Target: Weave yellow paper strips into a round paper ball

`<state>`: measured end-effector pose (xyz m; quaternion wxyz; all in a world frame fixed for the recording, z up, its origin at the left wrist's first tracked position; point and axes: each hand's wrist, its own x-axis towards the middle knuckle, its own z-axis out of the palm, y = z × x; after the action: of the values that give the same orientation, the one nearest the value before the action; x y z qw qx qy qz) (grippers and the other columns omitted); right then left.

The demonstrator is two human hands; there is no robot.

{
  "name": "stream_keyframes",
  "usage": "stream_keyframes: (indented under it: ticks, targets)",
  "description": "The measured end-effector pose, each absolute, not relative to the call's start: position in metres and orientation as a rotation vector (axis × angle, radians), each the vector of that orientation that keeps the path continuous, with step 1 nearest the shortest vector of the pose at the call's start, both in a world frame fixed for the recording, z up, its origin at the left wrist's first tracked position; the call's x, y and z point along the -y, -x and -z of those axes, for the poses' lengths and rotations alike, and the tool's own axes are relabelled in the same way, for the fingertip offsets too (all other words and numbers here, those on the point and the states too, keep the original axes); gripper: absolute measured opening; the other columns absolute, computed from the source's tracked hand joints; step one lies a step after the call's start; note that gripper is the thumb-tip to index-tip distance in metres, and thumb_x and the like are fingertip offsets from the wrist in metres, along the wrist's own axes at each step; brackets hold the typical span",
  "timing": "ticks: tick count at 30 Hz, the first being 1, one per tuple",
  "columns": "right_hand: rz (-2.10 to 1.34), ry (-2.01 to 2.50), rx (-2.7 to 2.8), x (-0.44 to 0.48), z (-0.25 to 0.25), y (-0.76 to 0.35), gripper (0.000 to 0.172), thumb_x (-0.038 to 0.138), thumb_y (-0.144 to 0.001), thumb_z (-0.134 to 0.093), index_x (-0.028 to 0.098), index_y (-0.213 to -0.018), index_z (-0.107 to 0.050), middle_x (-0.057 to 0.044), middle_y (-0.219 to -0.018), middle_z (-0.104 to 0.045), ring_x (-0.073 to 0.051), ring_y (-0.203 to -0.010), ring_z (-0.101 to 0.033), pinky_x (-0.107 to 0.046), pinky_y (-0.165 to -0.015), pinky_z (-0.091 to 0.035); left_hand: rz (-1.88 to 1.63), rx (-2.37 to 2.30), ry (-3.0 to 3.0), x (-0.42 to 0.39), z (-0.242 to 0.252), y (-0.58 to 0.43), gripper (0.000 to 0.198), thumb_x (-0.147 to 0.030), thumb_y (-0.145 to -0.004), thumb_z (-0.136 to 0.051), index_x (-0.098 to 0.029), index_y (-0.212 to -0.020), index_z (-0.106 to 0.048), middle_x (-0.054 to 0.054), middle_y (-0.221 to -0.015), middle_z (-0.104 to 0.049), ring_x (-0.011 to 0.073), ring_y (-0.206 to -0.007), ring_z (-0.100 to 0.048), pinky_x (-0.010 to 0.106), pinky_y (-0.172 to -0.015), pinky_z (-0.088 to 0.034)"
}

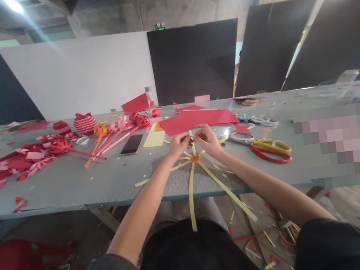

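Note:
My left hand and my right hand meet above the grey table, fingers pinched together on a small red paper piece between them. Just below the hands lies a fan of long yellow paper strips joined at a small orange disc; two strips hang over the table's front edge. Red paper sheets lie right behind the hands.
Red and yellow scissors and a tape roll lie to the right. A black phone, a yellow sheet, red paper flowers on sticks, a woven red ball and red scraps fill the left.

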<state>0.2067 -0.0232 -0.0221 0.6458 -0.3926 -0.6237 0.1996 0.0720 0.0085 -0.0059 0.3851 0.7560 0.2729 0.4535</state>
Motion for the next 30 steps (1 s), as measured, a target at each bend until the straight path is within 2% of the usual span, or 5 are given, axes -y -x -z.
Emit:
stream_keyframes:
  ticks: [25, 30]
  targets:
    - [-0.449, 0.9, 1.393, 0.0181, 0.0236, -0.2086, 0.027, 0.024, -0.071, -0.054, 0.021, -0.097, -0.045, 0.004, -0.068, -0.052, -0.012, -0.063, -0.054, -0.025, -0.059, -0.045, -1.093, -0.604, -1.956, -0.0126, 0.0094, -0.0707, 0.019, -0.027, -0.078, -0.049, -0.015, -0.069, -0.06, -0.001, -0.059, -0.057, 0.0097, -0.055, -0.052, 0.02, -0.054, -0.04]
    - [-0.385, 0.968, 1.377, 0.0172, 0.0235, -0.2099, 0.026, 0.025, -0.07, -0.054, 0.021, -0.094, -0.046, 0.004, -0.068, -0.053, -0.011, -0.06, -0.054, -0.024, -0.056, -0.044, -1.098, -0.602, -1.992, -0.011, 0.0081, -0.0708, 0.025, -0.036, -0.078, -0.051, -0.015, -0.072, -0.063, 0.001, -0.062, -0.06, 0.0105, -0.056, -0.054, 0.02, -0.053, -0.041]
